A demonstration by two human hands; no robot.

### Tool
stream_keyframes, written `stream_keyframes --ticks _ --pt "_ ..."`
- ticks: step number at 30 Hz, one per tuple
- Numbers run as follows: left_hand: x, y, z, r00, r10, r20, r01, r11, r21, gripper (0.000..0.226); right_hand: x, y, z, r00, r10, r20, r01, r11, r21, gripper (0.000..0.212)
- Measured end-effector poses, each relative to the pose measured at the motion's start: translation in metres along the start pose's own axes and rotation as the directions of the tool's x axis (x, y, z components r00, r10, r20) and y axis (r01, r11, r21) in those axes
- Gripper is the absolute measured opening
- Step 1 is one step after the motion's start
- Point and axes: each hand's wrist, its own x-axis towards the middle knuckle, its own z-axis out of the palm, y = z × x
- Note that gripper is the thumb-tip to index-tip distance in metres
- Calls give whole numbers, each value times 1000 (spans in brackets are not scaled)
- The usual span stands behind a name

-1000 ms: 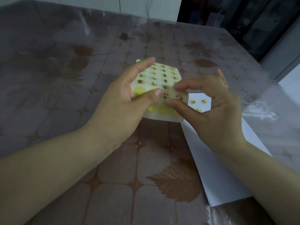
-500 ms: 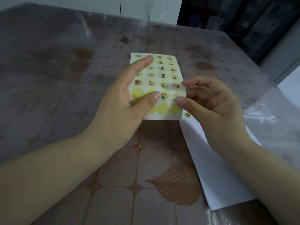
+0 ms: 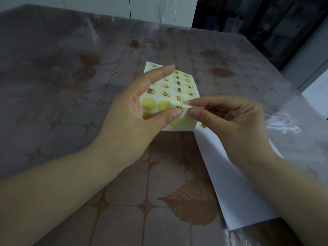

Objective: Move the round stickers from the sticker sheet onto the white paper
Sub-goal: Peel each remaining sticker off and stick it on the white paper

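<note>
The sticker sheet (image 3: 179, 86) is gripped by the left hand (image 3: 134, 112): the thumb is pressed on the printed face near the lower middle, and the index finger is extended along the sheet's left edge. The remaining fingers are hidden behind the sheet. The right hand (image 3: 230, 121) is closed in a pinch, with thumb and index fingertip meeting on the lifted edge of a round sticker (image 3: 186, 106) in the sheet's lower right area, just beside the left thumb tip. The sheet is buckled slightly at that point.

Printed stickers are carried in rows on the upper part of the sheet. Empty yellow circles (image 3: 149, 104) are exposed along the lower rows. It cannot be told whether the far edge of the sheet touches the bench (image 3: 71, 112).

The white paper (image 3: 230, 183) lies flat on the bench, below and to the right of the sheet, partly covered by the right hand and forearm. One applied sticker (image 3: 202, 125) is seen at the paper's upper left corner, just beside the sheet's lower right corner. The bench surface is patterned with rounded tiles and a brown leaf print (image 3: 191, 206).
</note>
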Motion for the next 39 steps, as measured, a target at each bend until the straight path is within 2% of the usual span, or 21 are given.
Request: stream_keyframes --ticks 2,6,11,15,23,28,39 --pt "0 -1 -1 1000 -11 6 11 1000 -2 51 0 0 -1 1000 -23 -8 22 998 -60 15" --pt "-1 -3 -1 999 -38 -6 38 999 9 49 1 3 -4 992 -126 -7 114 919 -377 21" --pt "0 -5 -1 998 -52 -33 53 998 45 48 -2 2 -1 960 -279 -26 229 833 -503 27" --pt "1 -6 -2 997 -68 -25 67 997 -30 47 -1 4 -1 949 -315 -12 260 804 -535 27" --pt "2 -9 -4 993 -106 -57 106 994 4 44 2 4 -6 923 -362 127 361 706 -610 12" --pt "2 -9 -3 991 -129 -35 130 992 10 46 5 3 -11 916 -358 182 392 695 -602 15" --pt "2 -7 -1 993 -119 -14 119 993 9 43 4 4 -4 925 -372 70 325 686 -651 24"
